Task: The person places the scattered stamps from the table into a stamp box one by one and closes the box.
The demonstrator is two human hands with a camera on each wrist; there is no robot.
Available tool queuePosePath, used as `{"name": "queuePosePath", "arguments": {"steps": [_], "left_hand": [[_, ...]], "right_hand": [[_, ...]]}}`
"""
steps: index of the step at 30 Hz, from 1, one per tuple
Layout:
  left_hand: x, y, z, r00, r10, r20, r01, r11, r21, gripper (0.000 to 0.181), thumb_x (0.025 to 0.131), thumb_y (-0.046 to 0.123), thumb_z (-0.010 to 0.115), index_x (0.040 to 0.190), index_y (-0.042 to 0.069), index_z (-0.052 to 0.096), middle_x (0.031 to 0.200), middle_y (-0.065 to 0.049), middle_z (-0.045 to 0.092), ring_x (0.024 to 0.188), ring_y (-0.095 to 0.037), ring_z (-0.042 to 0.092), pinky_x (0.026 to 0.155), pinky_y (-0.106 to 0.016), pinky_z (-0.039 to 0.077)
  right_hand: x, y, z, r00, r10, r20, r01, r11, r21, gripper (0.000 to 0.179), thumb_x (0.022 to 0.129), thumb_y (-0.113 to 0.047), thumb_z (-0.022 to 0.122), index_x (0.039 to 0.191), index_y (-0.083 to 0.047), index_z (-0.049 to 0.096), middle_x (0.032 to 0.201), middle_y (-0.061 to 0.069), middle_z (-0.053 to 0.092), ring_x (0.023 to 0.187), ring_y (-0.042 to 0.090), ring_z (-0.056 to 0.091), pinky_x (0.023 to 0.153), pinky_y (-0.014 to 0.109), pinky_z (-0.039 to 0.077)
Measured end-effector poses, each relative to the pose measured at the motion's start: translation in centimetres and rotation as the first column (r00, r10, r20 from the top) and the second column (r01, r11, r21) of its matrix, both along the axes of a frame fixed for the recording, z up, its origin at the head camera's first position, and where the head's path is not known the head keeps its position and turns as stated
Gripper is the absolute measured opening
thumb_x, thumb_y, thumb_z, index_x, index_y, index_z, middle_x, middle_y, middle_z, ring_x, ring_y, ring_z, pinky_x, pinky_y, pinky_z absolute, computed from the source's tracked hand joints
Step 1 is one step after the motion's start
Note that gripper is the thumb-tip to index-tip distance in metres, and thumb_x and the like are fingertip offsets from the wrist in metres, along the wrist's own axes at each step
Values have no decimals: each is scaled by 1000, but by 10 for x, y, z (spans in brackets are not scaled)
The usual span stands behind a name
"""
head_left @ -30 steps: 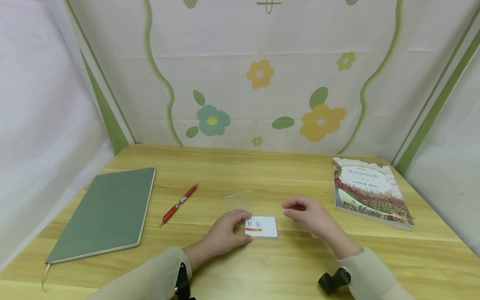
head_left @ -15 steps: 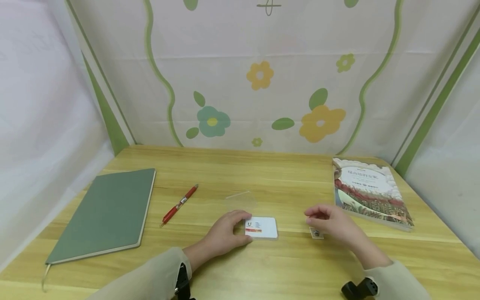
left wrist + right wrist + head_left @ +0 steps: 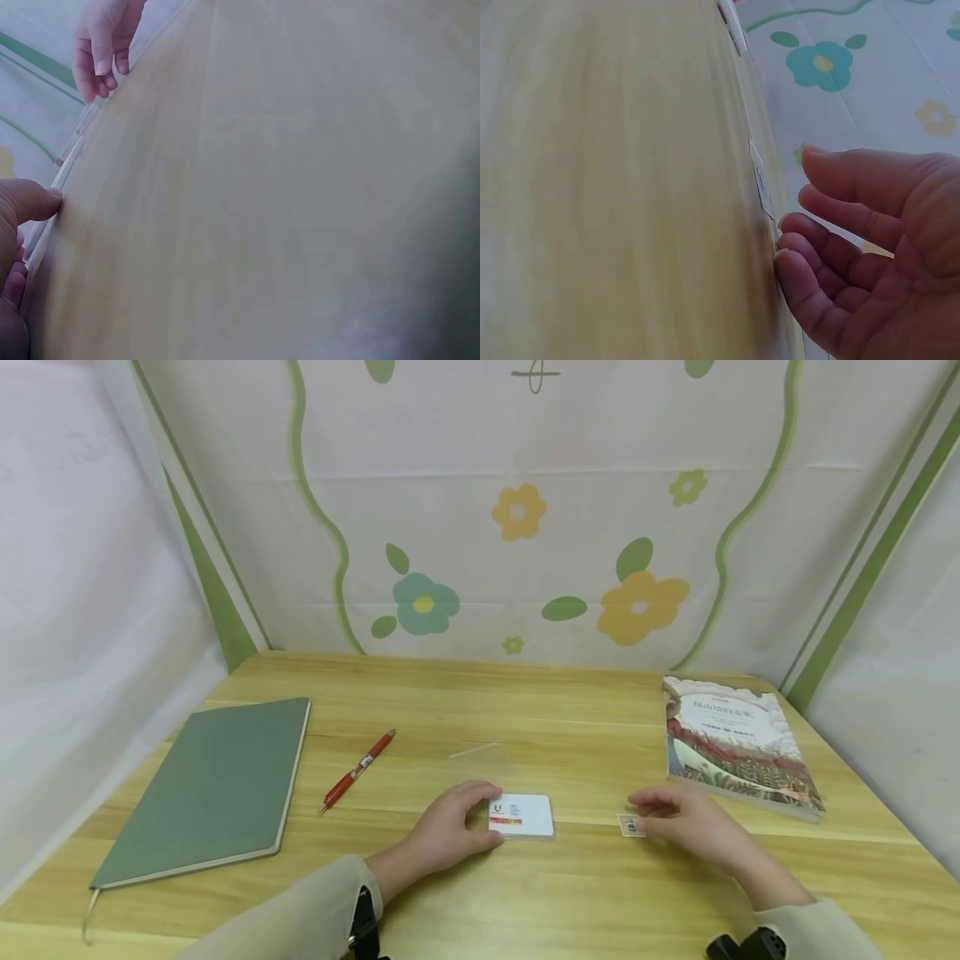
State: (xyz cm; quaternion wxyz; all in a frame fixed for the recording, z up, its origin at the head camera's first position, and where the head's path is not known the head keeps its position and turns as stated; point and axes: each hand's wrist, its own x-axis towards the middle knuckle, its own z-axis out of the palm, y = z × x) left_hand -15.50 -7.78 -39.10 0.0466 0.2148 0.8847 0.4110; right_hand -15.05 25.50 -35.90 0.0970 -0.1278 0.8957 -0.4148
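Observation:
Between its thumb and index finger, my left hand (image 3: 445, 828) grips the left side of a clear plastic card case (image 3: 553, 837) with a white printed card (image 3: 531, 814) on top. To the right, a small square stamp-like picture (image 3: 631, 826) with a pale border lies flat on the table. My right hand (image 3: 693, 831) is just beside it, thumb tip over its right edge in the head view. The right wrist view shows that hand (image 3: 885, 240) with loosely curled fingers, thumb apart from them, and the stamp-like picture (image 3: 760, 180) beyond the fingertips. Nothing is held there.
A thin transparent plastic piece (image 3: 480, 762) lies behind the left hand. On the left are a red pen (image 3: 358, 772) and a green notebook (image 3: 210, 785). An illustrated book (image 3: 738, 739) lies at the back right, before the flowered cloth (image 3: 465, 527).
My right hand has moved right, away from the card case and down to the stamp-like picture, which it earlier largely covered from view. The left hand keeps its place on the case.

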Motion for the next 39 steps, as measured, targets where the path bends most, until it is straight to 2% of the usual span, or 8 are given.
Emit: {"name": "queuePosePath", "arguments": {"steps": [7, 15, 19, 27, 39], "left_hand": [[0, 0, -1, 1000, -2, -5, 2, 1000, 3, 51, 77, 23, 74, 123, 9, 57, 130, -6, 53, 121, -26, 47, 100, -46, 38], [-1, 0, -1, 1000, -6, -4, 6, 1000, 7, 51, 77, 23, 74, 123, 9, 57, 129, -6, 53, 120, -25, 47, 100, -46, 38], [-1, 0, -1, 1000, -7, -7, 7, 1000, 0, 51, 77, 24, 74, 123, 9, 57, 129, -6, 53, 120, -25, 48, 100, -46, 38], [0, 0, -1, 1000, -3, -19, 3, 1000, -3, 51, 77, 24, 74, 123, 8, 57, 128, -6, 54, 119, -25, 48, 100, -46, 39], [0, 0, 0, 1000, 2, -9, -2, 1000, -7, 52, 77, 24, 74, 123, 8, 56, 130, -6, 53, 120, -26, 47, 100, -46, 38]], "right_hand": [[-1, 3, -5, 1000, -8, 17, 7, 1000, 27, 43, 82, -23, 69, 116, 1, 60, 110, 12, 62, 92, 16, 57, 76, 20, 49], [-3, 1, -12, 999, 22, -31, -21, 999, 43, 33, 81, -22, 71, 107, -4, 63, 96, 5, 59, 84, 9, 51, 70, 21, 46], [-3, -1, -12, 1000, 11, -29, -9, 999, 47, 25, 80, -20, 71, 101, -7, 65, 93, 4, 58, 80, 9, 50, 66, 22, 45], [-3, -4, -11, 999, -16, -31, 18, 999, 47, 21, 79, -17, 72, 96, -6, 65, 88, 4, 57, 77, 10, 49, 64, 22, 44], [-2, -6, -13, 999, -27, -27, 28, 999, 37, 22, 79, -15, 71, 97, -5, 62, 88, 5, 56, 75, 12, 47, 63, 22, 42]]}}
